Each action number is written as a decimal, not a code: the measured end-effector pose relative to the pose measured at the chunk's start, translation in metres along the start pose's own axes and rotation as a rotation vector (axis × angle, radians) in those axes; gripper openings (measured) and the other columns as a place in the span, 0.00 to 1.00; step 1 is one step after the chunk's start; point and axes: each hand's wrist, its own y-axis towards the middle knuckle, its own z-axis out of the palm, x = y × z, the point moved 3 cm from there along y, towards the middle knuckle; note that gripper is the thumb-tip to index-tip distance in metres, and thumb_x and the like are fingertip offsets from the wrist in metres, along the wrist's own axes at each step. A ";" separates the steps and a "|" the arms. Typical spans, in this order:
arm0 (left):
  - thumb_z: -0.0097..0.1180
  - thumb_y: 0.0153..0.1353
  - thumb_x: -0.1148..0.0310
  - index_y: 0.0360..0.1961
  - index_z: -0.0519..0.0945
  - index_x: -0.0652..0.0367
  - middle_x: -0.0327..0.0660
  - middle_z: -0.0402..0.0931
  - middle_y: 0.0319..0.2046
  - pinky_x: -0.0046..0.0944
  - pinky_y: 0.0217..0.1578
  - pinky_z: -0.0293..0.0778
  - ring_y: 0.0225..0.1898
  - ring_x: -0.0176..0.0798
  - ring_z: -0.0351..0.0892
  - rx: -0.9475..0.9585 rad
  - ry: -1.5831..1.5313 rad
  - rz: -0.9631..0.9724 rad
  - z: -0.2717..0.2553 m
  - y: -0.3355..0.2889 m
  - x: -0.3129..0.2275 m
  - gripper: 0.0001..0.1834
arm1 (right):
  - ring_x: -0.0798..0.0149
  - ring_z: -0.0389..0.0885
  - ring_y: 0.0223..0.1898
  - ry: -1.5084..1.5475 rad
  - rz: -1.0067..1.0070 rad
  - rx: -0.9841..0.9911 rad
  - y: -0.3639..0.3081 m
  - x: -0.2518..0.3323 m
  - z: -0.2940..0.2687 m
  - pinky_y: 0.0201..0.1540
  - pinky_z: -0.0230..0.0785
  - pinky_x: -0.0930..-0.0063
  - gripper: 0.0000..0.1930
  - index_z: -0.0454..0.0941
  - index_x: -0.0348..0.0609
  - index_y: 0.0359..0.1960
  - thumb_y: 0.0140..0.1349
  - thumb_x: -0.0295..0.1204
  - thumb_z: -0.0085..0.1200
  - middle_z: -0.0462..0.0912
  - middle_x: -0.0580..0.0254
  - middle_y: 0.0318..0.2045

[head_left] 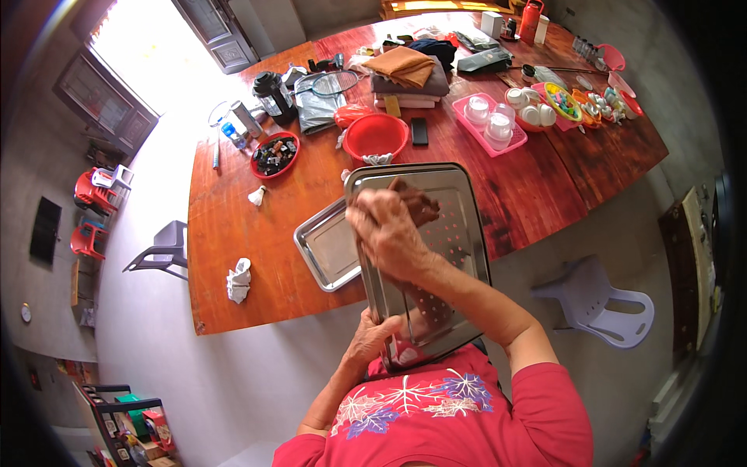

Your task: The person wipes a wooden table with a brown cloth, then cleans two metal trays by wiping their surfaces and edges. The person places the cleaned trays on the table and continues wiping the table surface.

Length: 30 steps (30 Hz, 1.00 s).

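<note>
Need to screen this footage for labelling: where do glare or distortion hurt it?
Head view, far side: doorway burnt out to white, glare at the far end of the table; head view, rim: room bent, corners black; head view, centre: reflections muddle the held tray, though the right hand looks fairly sharp.

2 hands (379,336) (393,237) | 2 metal trays (461,265) (330,247) | 1 brown cloth (420,205) | 1 dark phone (419,131) | 1 rectangular pink basket (468,124)

Reddish-brown wooden table (537,187), shallow metal tray (327,249) near its edge, red basin (376,138), pink basket (471,126), black phone (420,131)
</note>
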 end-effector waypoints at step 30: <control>0.45 0.69 0.53 0.66 0.59 0.55 0.49 0.67 0.60 0.48 0.57 0.70 0.60 0.46 0.69 0.273 -0.688 0.335 -0.027 0.006 -0.086 0.29 | 0.59 0.75 0.33 0.046 0.117 -0.209 -0.088 -0.003 -0.049 0.31 0.68 0.68 0.19 0.79 0.43 0.42 0.45 0.21 0.62 0.73 0.62 0.33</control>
